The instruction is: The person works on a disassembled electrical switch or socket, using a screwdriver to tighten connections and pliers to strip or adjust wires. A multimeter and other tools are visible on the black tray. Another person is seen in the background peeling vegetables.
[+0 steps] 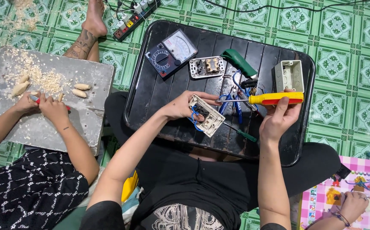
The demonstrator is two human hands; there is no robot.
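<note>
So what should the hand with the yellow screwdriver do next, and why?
Probably guide the tip onto a screw of the white switch module. The right hand holds the yellow and red handled screwdriver level, its metal shaft pointing toward the module, which the left hand holds tilted above the black tray, blue wires attached.

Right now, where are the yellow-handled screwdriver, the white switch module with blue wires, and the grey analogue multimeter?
yellow-handled screwdriver (276, 99), head view, on the handle.
white switch module with blue wires (210, 120), head view, on its white face.
grey analogue multimeter (171, 53), head view, on its body.
</note>
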